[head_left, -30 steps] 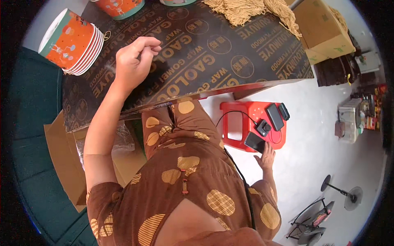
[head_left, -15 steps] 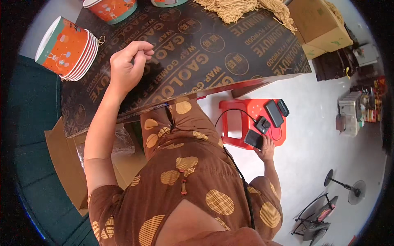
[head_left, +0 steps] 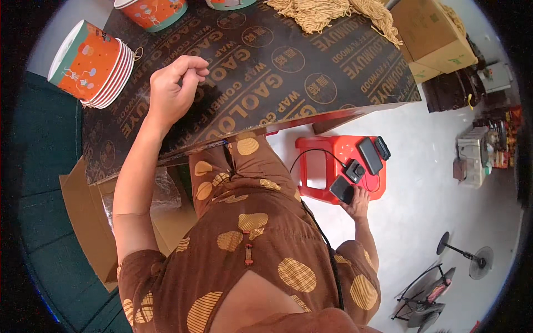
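My left hand (head_left: 176,90) is curled into a loose fist over the near left part of the dark printed plywood tabletop (head_left: 244,72); nothing shows in it. Down to the right, my right hand (head_left: 358,205) grips the lower edge of a black smartphone (head_left: 342,190) at a red plastic stool (head_left: 316,145). On that stool, just beyond the phone, sits a small black camera (head_left: 354,171) with a cable running from it. A black power-bank-like block (head_left: 369,156) and a smaller black device (head_left: 382,148) lie farther back on the seat.
Nested orange-and-green paper tubs (head_left: 91,66) stand at the table's left, with another tub (head_left: 152,12) behind. Tan yarn-like strands (head_left: 316,12) lie at the far edge. Cardboard boxes (head_left: 433,39) are at the far right; an open carton (head_left: 83,222) sits below left. A fan (head_left: 481,262) stands right.
My right hand and the phone have shifted very slightly left, and the phone looks a little more turned. My left hand stays in place.
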Tool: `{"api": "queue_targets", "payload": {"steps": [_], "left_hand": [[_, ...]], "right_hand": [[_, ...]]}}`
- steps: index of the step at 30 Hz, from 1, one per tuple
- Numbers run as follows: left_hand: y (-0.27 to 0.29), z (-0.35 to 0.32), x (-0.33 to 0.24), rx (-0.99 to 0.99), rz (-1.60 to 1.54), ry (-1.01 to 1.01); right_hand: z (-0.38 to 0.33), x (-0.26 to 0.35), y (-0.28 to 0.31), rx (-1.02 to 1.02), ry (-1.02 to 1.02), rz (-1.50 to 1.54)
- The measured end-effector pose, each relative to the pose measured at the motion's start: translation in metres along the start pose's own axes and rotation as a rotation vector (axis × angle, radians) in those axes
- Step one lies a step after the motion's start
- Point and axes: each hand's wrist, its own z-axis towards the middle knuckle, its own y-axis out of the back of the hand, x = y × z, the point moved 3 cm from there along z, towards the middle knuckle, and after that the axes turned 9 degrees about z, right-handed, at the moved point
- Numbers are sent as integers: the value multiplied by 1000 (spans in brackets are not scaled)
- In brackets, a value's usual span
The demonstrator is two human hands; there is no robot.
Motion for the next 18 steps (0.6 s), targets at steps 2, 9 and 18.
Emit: {"api": "queue_targets", "payload": {"steps": [2,9,18], "left_hand": [[1,0,-1,3,1,-3],[0,1,-2,-2,2,-14],[-1,0,-2,38,27,-8]], "right_hand": [[2,1,-1,5,-25,-3],[6,-4,-5,67,-105,-16],[10,-14,-15,105,-176,42]]}}
